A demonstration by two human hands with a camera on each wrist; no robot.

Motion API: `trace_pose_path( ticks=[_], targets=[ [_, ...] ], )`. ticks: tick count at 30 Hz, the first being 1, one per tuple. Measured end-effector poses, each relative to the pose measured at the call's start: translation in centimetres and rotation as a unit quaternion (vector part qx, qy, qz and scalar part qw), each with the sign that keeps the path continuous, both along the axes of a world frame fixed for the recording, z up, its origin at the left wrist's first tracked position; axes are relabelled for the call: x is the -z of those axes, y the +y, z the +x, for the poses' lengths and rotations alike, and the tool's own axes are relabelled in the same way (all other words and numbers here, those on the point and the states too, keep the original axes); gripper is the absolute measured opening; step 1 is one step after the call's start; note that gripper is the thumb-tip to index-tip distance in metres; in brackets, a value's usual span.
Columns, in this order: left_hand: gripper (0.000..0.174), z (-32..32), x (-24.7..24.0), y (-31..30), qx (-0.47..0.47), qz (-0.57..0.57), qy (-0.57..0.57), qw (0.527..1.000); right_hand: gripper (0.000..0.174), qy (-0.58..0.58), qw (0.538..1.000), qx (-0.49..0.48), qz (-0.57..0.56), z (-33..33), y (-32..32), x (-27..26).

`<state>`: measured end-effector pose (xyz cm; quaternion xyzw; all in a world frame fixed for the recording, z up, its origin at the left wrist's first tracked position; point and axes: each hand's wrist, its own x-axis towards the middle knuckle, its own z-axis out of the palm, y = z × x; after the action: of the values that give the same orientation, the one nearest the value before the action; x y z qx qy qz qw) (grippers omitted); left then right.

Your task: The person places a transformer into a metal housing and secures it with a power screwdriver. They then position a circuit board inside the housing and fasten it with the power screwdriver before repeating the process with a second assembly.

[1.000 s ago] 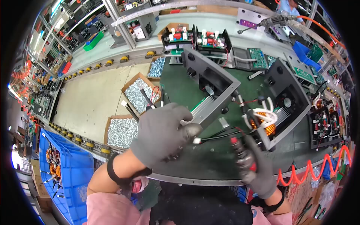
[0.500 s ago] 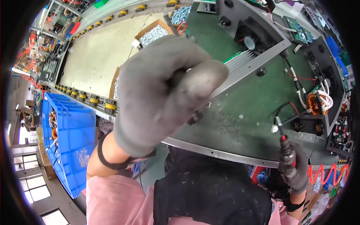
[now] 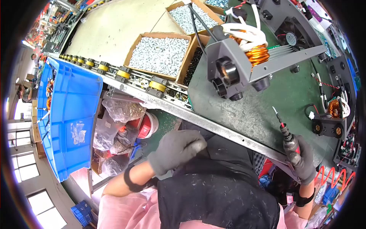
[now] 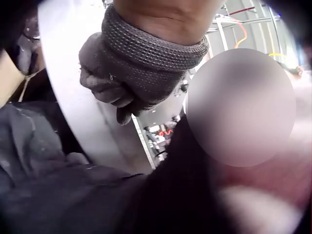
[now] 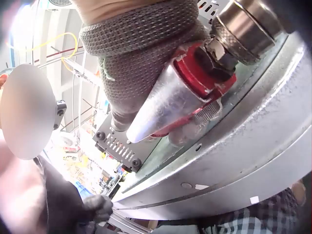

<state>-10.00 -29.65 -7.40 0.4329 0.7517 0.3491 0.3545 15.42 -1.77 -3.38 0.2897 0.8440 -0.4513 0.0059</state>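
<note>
From the head we look steeply down, fisheye-wide, past our own chest onto the bench (image 3: 244, 114). At the left wrist we sit very near, facing along the forearm onto the gloved left hand (image 4: 131, 73). At the right wrist we are just as near, facing the right hand (image 5: 141, 73) round its power screwdriver (image 5: 204, 73). All three views share the bench's metal front rim.

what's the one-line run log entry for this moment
left hand: curled by black apron | right hand: grips red-and-silver air screwdriver, bit up | grey metal chassis with copper coil: on green mat
</note>
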Motion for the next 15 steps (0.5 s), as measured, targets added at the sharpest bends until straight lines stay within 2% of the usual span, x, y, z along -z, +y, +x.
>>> trace_pose_path(
  ticks=[3,5,6,7,8,9,11,15],
  targets=[
    [0.027,0.9,5.0,0.2,-0.012,-0.012,0.024,1.000,0.080,-0.005,1.000,0.018,-0.016,0.2,0.0,0.0],
    [0.027,1.6,7.2,1.5,0.028,-0.032,0.093,0.995,0.079,-0.004,1.000,0.021,-0.019,0.4,0.0,0.2],
    [0.027,2.1,8.2,2.1,0.029,-0.031,0.091,0.995,0.079,-0.002,0.999,0.025,-0.023,0.5,-0.1,0.2],
    [0.027,2.5,9.0,2.7,0.071,-0.079,0.118,0.987,0.079,-0.004,0.999,0.026,-0.021,0.6,-0.2,0.3],
    [0.027,2.7,9.0,3.2,0.112,-0.127,0.146,0.975,0.080,0.003,1.000,0.028,-0.006,0.7,-0.2,0.4],
    [0.027,2.7,8.7,3.6,0.112,-0.125,0.147,0.975,0.080,0.011,0.999,0.031,0.011,0.7,-0.3,0.5],
    [0.028,2.7,7.6,3.9,0.291,-0.233,0.151,0.916,0.080,0.018,0.999,0.036,0.023,0.7,-0.4,0.6],
    [0.024,2.7,8.1,1.6,0.281,-0.212,0.143,0.925,0.080,0.024,0.998,0.043,0.029,1.0,-0.5,0.9]
  ],
)
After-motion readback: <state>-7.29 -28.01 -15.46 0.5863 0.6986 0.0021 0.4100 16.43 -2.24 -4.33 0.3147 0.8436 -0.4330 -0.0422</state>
